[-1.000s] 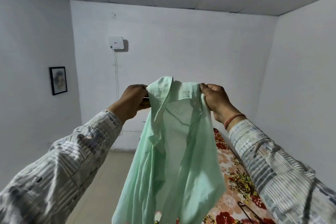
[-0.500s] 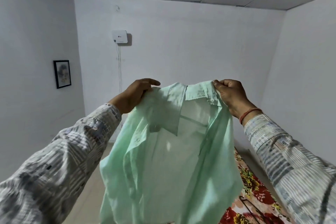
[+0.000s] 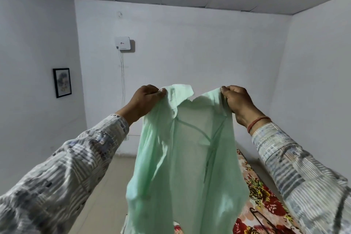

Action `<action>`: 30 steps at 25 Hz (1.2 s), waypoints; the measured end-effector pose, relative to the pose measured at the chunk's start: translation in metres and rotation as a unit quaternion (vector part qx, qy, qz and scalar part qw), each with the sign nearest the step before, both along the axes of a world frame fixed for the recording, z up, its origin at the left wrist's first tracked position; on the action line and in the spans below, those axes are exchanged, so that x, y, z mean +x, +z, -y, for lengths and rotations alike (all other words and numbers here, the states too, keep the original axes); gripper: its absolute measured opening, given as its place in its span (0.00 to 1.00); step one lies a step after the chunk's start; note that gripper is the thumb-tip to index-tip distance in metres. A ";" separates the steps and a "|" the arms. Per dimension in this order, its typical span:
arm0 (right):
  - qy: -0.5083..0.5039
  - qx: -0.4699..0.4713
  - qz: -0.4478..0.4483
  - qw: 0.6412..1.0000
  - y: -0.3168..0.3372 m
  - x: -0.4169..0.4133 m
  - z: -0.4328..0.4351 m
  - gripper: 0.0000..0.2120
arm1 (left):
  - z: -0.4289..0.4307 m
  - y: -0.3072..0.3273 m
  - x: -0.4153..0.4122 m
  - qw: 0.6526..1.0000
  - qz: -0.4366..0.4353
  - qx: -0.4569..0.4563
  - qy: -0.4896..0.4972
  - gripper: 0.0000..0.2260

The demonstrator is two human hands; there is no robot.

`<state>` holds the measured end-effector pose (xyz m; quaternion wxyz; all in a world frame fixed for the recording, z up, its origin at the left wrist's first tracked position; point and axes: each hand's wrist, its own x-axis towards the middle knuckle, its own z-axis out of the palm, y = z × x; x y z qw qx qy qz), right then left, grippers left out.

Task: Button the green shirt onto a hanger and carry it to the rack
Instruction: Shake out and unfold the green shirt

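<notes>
Holds the green shirt (image 3: 182, 157) up in the air, spread by its top between both hands. Pinches one shoulder edge, just beside the collar, with the left hand (image 3: 146, 99): fingers curled over the cloth, thumb tip pressed against it. Grips the other shoulder edge with the right hand (image 3: 237, 100), fingers folded round a small bunch of fabric. Hangs straight down from the two grips, front open toward the camera, collar points standing up between the hands, hem cut off by the lower frame edge.

Thin, pale mint cloth, half see-through against the light. Shows seams and front bands as darker lines through the weave. Falls in soft vertical folds, with a rounded bulge low on the left side. Grey-and-white striped sleeves (image 3: 62, 186) on both forearms, and an orange-red band (image 3: 258, 122) at the right wrist.

Below and right of the shirt, a bed (image 3: 269, 199) with a red-and-yellow floral cover, its near edge just beside the hanging cloth. On that cover, a thin dark wire (image 3: 256, 214), too small to name surely. To the left, pale floor (image 3: 106, 186), open out to the walls. Ahead, a plain white wall (image 3: 209, 53), well apart from the shirt, with a white box (image 3: 122, 43) and thin cords under it. On the left wall, a small dark-framed picture (image 3: 62, 82).
</notes>
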<state>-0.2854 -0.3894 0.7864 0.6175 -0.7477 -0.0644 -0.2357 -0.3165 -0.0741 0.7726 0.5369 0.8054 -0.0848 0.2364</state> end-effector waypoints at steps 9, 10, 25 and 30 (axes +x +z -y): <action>0.033 -0.234 0.045 0.971 -0.001 -0.026 -0.011 0.10 | 0.012 0.020 -0.003 0.992 -0.065 -0.110 -0.012 0.17; 0.047 -0.252 0.029 0.966 0.003 -0.030 -0.011 0.12 | 0.011 0.017 -0.004 0.995 -0.066 -0.079 -0.017 0.17; 0.269 -0.144 -0.036 0.952 0.013 -0.099 0.012 0.08 | -0.006 0.012 -0.065 0.941 -0.202 -0.075 -0.260 0.16; 0.399 0.036 -0.090 0.912 0.003 -0.106 0.037 0.06 | -0.020 -0.011 -0.048 0.888 -0.163 -0.115 -0.415 0.09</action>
